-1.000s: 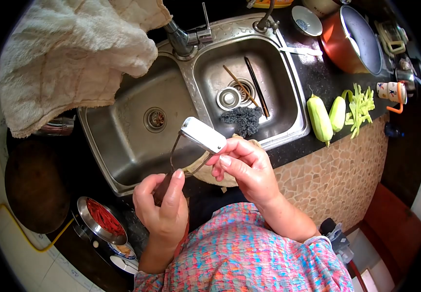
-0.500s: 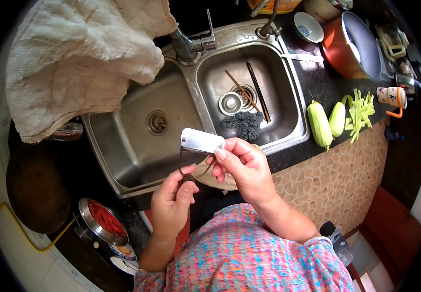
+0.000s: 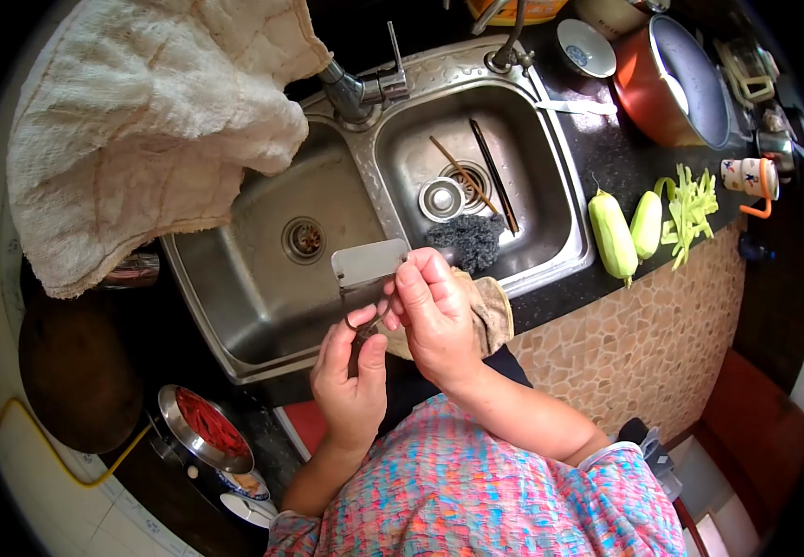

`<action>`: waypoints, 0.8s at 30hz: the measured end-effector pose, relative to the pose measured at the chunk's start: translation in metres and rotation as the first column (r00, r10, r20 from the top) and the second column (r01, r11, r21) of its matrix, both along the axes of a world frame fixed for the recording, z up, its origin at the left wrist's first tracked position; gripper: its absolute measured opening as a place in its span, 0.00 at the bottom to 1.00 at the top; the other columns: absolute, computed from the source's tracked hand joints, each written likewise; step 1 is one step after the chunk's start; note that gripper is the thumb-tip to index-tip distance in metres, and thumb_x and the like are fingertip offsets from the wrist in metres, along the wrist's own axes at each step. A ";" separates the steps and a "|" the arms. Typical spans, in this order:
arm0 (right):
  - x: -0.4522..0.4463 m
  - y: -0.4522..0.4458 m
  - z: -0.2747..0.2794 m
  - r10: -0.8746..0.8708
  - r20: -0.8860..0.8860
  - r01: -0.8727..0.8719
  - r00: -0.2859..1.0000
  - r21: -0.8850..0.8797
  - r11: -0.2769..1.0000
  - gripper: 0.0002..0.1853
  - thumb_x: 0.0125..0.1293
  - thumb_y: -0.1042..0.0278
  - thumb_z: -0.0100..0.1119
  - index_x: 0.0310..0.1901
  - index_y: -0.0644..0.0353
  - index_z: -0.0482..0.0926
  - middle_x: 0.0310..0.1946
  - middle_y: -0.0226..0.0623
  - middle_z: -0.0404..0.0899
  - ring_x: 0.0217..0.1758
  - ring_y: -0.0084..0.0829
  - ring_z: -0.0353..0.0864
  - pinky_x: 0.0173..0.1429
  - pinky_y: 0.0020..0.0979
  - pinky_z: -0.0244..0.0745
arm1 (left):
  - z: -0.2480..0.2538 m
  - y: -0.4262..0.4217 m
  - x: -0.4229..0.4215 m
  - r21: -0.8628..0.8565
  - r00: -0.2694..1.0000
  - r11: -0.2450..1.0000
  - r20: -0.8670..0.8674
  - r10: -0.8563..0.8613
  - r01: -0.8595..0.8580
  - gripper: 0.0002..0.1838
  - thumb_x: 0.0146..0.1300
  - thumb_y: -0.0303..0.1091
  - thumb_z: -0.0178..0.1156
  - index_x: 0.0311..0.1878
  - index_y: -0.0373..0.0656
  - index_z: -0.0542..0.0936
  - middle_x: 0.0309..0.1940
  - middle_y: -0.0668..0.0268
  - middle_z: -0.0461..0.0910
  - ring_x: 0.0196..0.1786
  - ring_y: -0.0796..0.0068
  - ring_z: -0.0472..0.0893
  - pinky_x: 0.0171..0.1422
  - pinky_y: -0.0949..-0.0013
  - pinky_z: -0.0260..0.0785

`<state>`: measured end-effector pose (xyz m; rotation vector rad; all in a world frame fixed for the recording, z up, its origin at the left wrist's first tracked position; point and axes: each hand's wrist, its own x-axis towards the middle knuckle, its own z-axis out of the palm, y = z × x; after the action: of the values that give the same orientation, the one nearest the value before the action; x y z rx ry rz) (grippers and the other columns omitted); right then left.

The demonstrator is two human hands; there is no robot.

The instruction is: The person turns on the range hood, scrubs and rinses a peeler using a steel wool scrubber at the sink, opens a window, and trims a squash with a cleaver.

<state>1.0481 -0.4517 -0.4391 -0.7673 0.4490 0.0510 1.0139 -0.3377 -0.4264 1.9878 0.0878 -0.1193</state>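
A flat, shiny metal plate (image 3: 369, 263) with rounded corners is tilted over the front of the left sink basin. My right hand (image 3: 437, 320) pinches its right end between thumb and fingers. Below the plate, my left hand (image 3: 350, 381) is closed on a dark cord (image 3: 362, 325) that loops up toward the plate. What else lies inside the left hand is hard to make out. Behind the hands, the right basin holds a dark scrubber (image 3: 467, 243), a round strainer (image 3: 442, 199) and thin sticks.
Two peeled green gourds (image 3: 613, 238) and a pile of peelings (image 3: 690, 212) lie on the right counter, near a red pot (image 3: 669, 84). A pale cloth (image 3: 156, 130) hangs at upper left. Red strips fill a metal bowl (image 3: 204, 422) at lower left.
The metal plate has moved left and its angle has changed, so its face looks greyer. My right hand has shifted left with it, and my left hand has moved right, closer to it.
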 end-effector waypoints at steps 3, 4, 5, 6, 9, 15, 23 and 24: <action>-0.001 0.003 -0.003 0.015 0.022 -0.015 1.000 -0.017 1.000 0.07 0.74 0.65 0.46 0.41 0.60 0.67 0.29 0.27 0.70 0.26 0.14 0.68 0.30 0.17 0.66 | -0.001 -0.002 0.001 0.050 0.998 0.999 0.064 -0.019 0.016 0.14 0.67 0.29 0.57 0.54 0.36 0.75 0.39 0.70 0.79 0.31 0.87 0.73 0.34 0.82 0.67; -0.002 0.003 -0.005 0.017 0.015 -0.017 1.000 -0.031 0.999 0.07 0.74 0.65 0.45 0.41 0.59 0.67 0.28 0.26 0.69 0.26 0.14 0.68 0.30 0.17 0.65 | -0.001 -0.003 0.001 0.051 0.998 0.999 0.064 -0.020 0.017 0.14 0.67 0.29 0.57 0.54 0.36 0.75 0.39 0.70 0.79 0.31 0.87 0.73 0.34 0.82 0.67; -0.002 0.004 -0.006 0.019 0.008 -0.019 1.000 -0.045 0.999 0.07 0.74 0.65 0.45 0.40 0.59 0.66 0.28 0.26 0.69 0.25 0.14 0.68 0.30 0.17 0.65 | -0.001 -0.003 0.000 0.065 0.999 0.998 0.043 -0.023 0.020 0.15 0.67 0.29 0.57 0.55 0.36 0.75 0.40 0.70 0.79 0.31 0.87 0.73 0.35 0.82 0.67; -0.003 0.004 -0.007 0.018 0.008 -0.018 1.000 -0.045 0.999 0.07 0.74 0.65 0.45 0.40 0.59 0.66 0.28 0.26 0.69 0.25 0.14 0.68 0.30 0.17 0.65 | -0.001 -0.004 -0.001 0.080 0.999 0.997 0.023 -0.026 0.024 0.15 0.67 0.29 0.57 0.55 0.36 0.75 0.41 0.70 0.79 0.31 0.87 0.73 0.35 0.82 0.68; -0.005 0.004 -0.010 0.011 0.015 -0.010 1.000 -0.061 0.998 0.07 0.74 0.65 0.44 0.39 0.59 0.66 0.28 0.26 0.69 0.25 0.14 0.67 0.30 0.17 0.65 | -0.006 -0.006 -0.002 0.071 0.999 0.997 0.047 -0.008 0.004 0.15 0.68 0.30 0.56 0.56 0.36 0.75 0.38 0.69 0.79 0.30 0.87 0.72 0.34 0.82 0.67; 0.006 0.000 -0.009 -0.038 -0.043 0.041 0.998 0.077 0.996 0.07 0.73 0.65 0.49 0.40 0.60 0.72 0.29 0.25 0.70 0.25 0.13 0.66 0.31 0.17 0.64 | -0.002 -0.011 0.005 -0.089 0.988 0.993 -0.139 0.070 -0.083 0.16 0.69 0.33 0.55 0.57 0.36 0.74 0.31 0.70 0.77 0.28 0.88 0.70 0.31 0.83 0.63; 0.010 -0.004 -0.008 0.008 -0.037 -0.011 0.999 -0.081 0.997 0.09 0.73 0.62 0.49 0.36 0.58 0.71 0.26 0.23 0.69 0.24 0.12 0.64 0.28 0.17 0.61 | -0.004 -0.019 0.003 -0.190 0.978 0.973 -0.183 0.100 -0.135 0.17 0.70 0.34 0.54 0.57 0.36 0.74 0.28 0.71 0.76 0.27 0.88 0.70 0.30 0.83 0.63; 0.010 -0.002 -0.009 -0.008 -0.021 0.004 1.000 -0.148 0.989 0.10 0.73 0.62 0.48 0.36 0.59 0.70 0.24 0.23 0.68 0.24 0.13 0.64 0.27 0.17 0.62 | -0.008 -0.018 0.002 -0.185 0.984 0.976 -0.156 0.089 -0.118 0.16 0.70 0.34 0.53 0.57 0.36 0.74 0.28 0.72 0.76 0.27 0.89 0.70 0.30 0.83 0.63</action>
<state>1.0584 -0.4539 -0.4485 -0.9117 0.4798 0.0205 1.0160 -0.3552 -0.4339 1.7745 0.2656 -0.1990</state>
